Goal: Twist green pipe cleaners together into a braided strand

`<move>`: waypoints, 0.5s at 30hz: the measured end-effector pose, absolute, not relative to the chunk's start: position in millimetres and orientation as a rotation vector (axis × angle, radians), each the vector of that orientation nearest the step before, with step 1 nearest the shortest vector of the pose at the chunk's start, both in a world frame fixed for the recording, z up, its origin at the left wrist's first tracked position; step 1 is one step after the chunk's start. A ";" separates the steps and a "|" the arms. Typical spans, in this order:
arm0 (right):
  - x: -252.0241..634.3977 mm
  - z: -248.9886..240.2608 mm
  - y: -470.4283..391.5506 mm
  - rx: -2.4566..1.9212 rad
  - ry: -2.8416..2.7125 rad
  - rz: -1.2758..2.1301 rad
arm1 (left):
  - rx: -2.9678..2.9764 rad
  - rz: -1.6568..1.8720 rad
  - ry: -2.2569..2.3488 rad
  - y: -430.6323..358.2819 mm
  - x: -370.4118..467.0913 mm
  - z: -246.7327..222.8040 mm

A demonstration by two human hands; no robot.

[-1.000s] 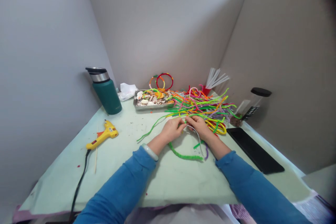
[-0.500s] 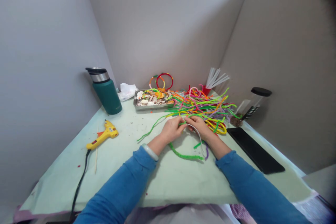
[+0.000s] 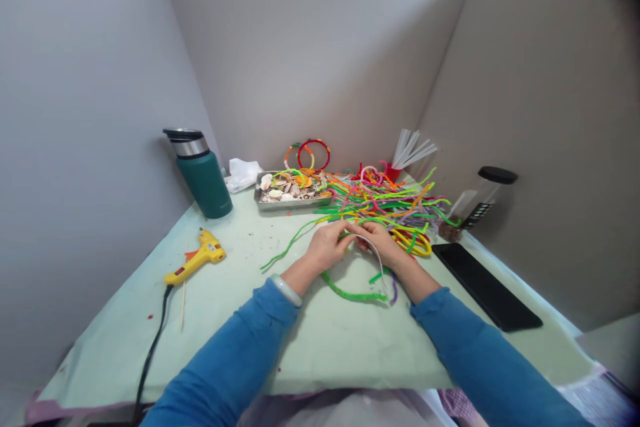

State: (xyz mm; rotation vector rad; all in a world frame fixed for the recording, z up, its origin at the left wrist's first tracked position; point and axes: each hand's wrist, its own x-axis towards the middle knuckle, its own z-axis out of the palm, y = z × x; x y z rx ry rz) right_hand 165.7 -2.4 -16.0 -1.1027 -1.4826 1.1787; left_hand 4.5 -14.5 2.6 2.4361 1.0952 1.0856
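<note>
My left hand (image 3: 327, 245) and my right hand (image 3: 376, 240) meet at the middle of the table, fingertips touching. Between them they pinch a thin hoop, part of it wrapped in green pipe cleaner (image 3: 353, 295) and part bare white (image 3: 381, 265). The wrapped part curves below my left hand; the bare part runs under my right palm. A purple pipe cleaner piece (image 3: 395, 289) lies beside my right wrist. Just behind my hands spreads a heap of colourful pipe cleaners (image 3: 385, 197). My fingertips partly hide the held spot.
A green bottle (image 3: 204, 180) and a yellow glue gun (image 3: 200, 258) with its cord are on the left. A shell tray (image 3: 295, 203) and two wrapped rings (image 3: 314, 155) are at the back. On the right are a black phone (image 3: 485, 287), a clear jar (image 3: 483, 200) and white sticks (image 3: 410, 149).
The fingertips of both hands have shifted slightly and come closer together at the hoop. The hoop's lower end has moved a little. Everything else is unchanged.
</note>
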 end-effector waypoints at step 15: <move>166.0 -19.4 -0.3 -1.053 -1.432 1.221 | 2.273 1.149 1.076 -13.0 4.9 5.3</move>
